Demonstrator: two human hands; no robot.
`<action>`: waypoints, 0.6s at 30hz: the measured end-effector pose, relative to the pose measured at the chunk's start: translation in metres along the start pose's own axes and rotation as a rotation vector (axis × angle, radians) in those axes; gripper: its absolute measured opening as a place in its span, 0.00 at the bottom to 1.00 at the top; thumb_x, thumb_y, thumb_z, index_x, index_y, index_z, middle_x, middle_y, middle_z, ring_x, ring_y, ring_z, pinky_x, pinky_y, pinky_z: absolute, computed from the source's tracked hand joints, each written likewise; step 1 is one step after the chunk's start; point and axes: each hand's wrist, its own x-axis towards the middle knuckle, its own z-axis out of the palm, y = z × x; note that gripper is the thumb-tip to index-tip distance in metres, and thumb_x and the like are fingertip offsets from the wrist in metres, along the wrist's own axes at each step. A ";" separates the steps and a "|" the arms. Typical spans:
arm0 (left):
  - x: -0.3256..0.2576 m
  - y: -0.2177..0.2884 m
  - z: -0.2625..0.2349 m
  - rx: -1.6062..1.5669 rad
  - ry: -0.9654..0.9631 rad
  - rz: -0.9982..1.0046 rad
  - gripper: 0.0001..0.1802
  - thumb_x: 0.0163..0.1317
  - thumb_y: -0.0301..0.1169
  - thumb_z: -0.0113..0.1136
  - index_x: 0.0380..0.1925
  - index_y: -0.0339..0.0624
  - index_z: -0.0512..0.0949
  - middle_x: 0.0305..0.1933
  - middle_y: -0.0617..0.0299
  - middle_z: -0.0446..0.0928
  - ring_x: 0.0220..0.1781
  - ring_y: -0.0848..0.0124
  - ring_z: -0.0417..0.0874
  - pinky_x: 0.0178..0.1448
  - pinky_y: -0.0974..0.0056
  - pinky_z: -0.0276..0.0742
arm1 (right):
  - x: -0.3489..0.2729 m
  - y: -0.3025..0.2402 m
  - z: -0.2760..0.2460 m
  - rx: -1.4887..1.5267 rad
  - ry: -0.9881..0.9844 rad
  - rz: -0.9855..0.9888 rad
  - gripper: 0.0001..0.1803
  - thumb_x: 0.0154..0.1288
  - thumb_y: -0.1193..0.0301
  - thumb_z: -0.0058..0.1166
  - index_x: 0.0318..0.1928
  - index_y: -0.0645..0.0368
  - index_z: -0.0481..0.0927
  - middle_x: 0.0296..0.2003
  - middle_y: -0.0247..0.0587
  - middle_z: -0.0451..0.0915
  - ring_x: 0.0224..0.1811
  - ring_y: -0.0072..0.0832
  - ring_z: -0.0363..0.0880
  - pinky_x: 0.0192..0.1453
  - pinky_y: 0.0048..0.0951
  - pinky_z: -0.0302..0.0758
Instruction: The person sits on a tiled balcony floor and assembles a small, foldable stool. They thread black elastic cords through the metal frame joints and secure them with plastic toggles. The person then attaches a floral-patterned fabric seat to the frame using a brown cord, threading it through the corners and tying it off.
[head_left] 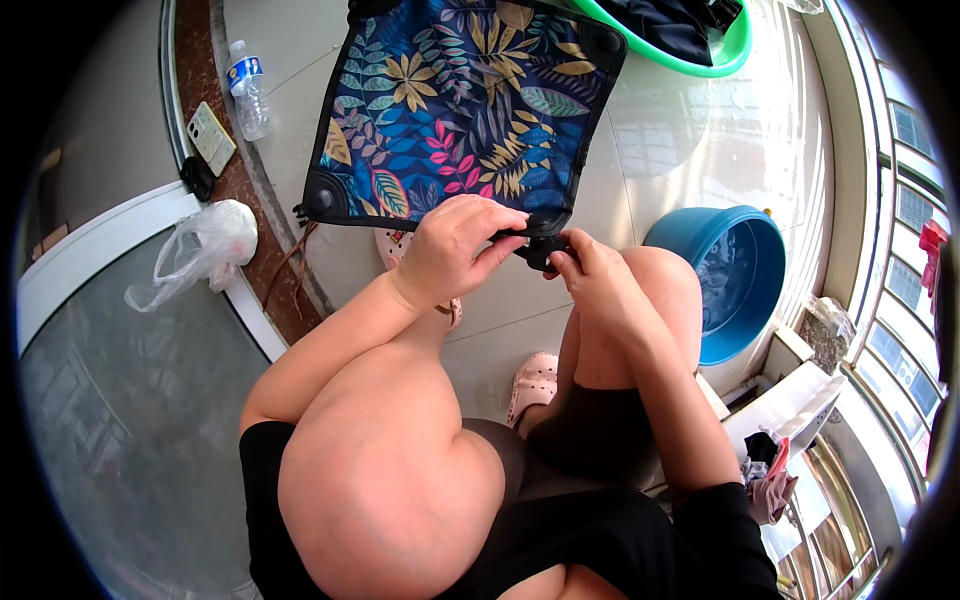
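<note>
Above knees: left hand (450, 245), right hand (590, 270) both pinch leaf-print fabric panel (460, 110) near-edge corner.

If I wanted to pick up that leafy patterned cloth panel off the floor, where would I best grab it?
Probably by the black bound edge at a near corner of the patterned cloth panel. It lies flat on the tiled floor, so the middle gives little to pinch. Both the left hand and right hand already pinch the near right corner from the near side, fingers curled over the rim.
</note>
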 end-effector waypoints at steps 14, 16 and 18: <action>-0.002 -0.003 -0.021 0.237 0.059 0.159 0.17 0.48 0.23 0.71 0.41 0.45 0.85 0.44 0.64 0.83 0.47 0.64 0.84 0.51 0.60 0.80 | 0.032 -0.019 0.000 1.095 -0.337 0.185 0.17 0.76 0.58 0.49 0.46 0.59 0.81 0.28 0.27 0.75 0.30 0.15 0.68 0.37 0.19 0.68; -0.003 -0.001 -0.022 0.312 0.049 0.187 0.15 0.49 0.23 0.70 0.40 0.45 0.85 0.44 0.65 0.83 0.47 0.64 0.84 0.53 0.59 0.80 | 0.031 -0.020 -0.001 1.113 -0.351 0.190 0.18 0.76 0.56 0.49 0.44 0.59 0.80 0.29 0.27 0.74 0.30 0.16 0.68 0.37 0.19 0.67; -0.001 0.000 -0.025 0.396 0.021 0.221 0.13 0.50 0.24 0.69 0.39 0.45 0.85 0.44 0.65 0.83 0.48 0.64 0.84 0.54 0.58 0.80 | 0.035 -0.016 -0.001 1.054 -0.390 0.169 0.17 0.76 0.56 0.50 0.43 0.59 0.79 0.31 0.27 0.75 0.32 0.16 0.69 0.36 0.19 0.66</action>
